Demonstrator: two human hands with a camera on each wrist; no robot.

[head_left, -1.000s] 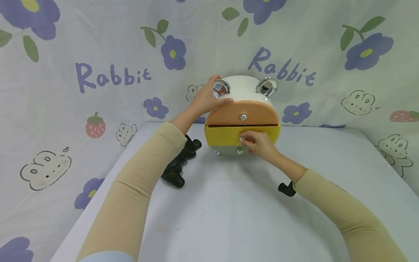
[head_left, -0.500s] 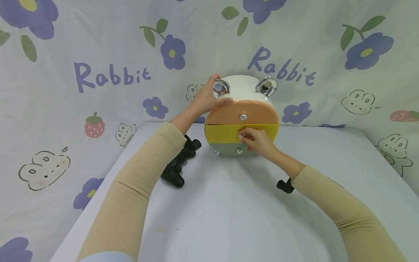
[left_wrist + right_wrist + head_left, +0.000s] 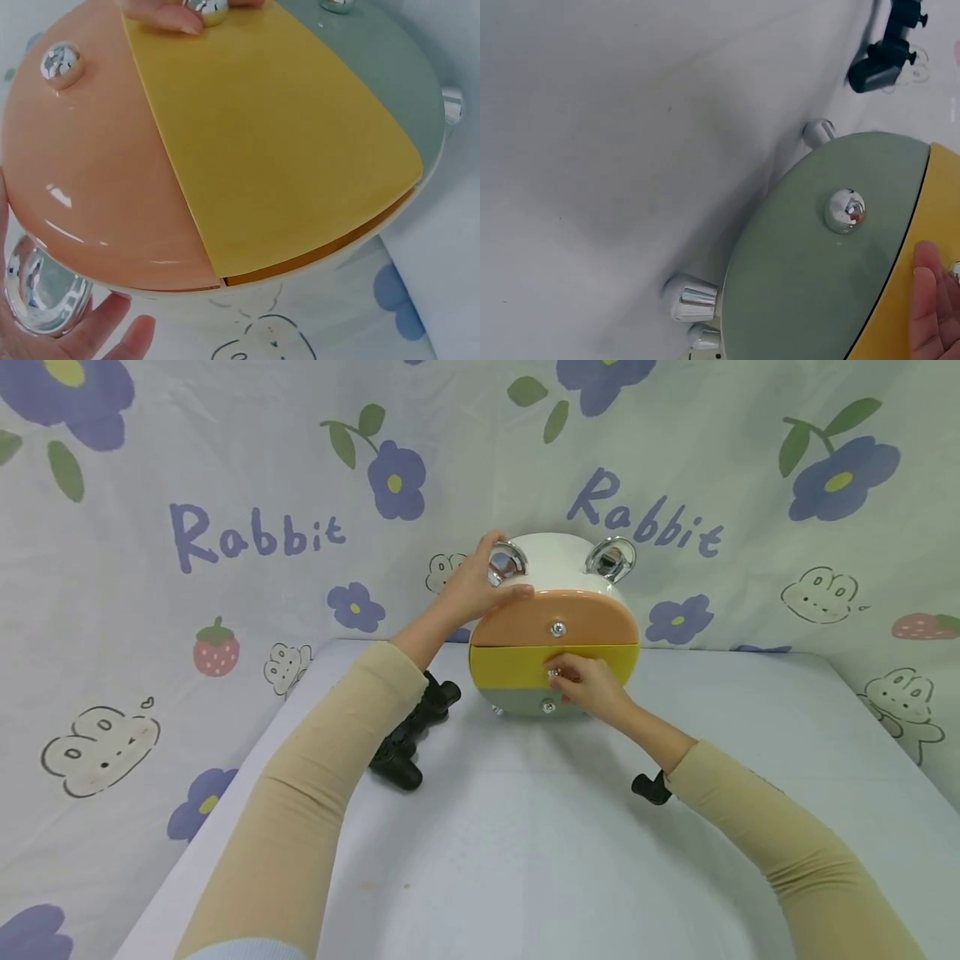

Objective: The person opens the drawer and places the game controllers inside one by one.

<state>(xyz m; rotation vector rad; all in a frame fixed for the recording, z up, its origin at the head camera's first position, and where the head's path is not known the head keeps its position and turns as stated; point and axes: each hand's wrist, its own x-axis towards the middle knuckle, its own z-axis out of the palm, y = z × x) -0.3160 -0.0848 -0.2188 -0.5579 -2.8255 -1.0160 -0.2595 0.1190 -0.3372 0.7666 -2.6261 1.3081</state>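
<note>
A rounded white cabinet [image 3: 555, 556] with chrome ears stands at the back of the table. Its front has an orange drawer [image 3: 517, 618], a yellow drawer [image 3: 506, 667] and a green drawer [image 3: 517, 700], each with a chrome knob. My left hand [image 3: 472, 585] grips the left chrome ear [image 3: 46, 289], thumb along the cabinet's top front edge. With thumb and fingers, my right hand [image 3: 594, 683] pinches the yellow drawer's knob [image 3: 553, 673]. From the front this drawer looks nearly flush, while the left wrist view shows a narrow gap along its side edge.
Left of the cabinet lies a black game controller [image 3: 401, 760], partly behind the left sleeve. A black rounded object [image 3: 651, 788] pokes out from under the right forearm. Close behind the cabinet hangs a printed cloth [image 3: 262, 460]. Chrome feet [image 3: 694, 298] hold the cabinet up.
The yellow drawer stood out with a dark gap above it one second ago; it has slid in, my right hand moving with it. My left hand has stayed on the ear.
</note>
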